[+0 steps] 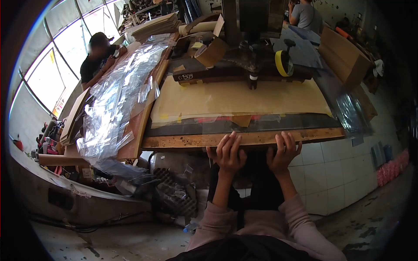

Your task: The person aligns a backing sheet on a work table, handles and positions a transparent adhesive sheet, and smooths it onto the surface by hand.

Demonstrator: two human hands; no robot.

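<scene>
My left hand rests at the front wooden edge of a press table, fingers apart and fingertips on top of the edge. My right hand is a short way to its right on the same edge, its fingers also spread. A thin clear plastic sheet lies by the fingertips; its outline is faint, and I cannot tell whether either hand grips it. Behind it is a tan board with a small brown paper piece at its front. The dark press head stands over the board's back.
Clear plastic sheets cover a wooden table at the left, where a person sits. A tape roll hangs on the press. A cardboard box and more clear plastic are at the right. Another person is behind.
</scene>
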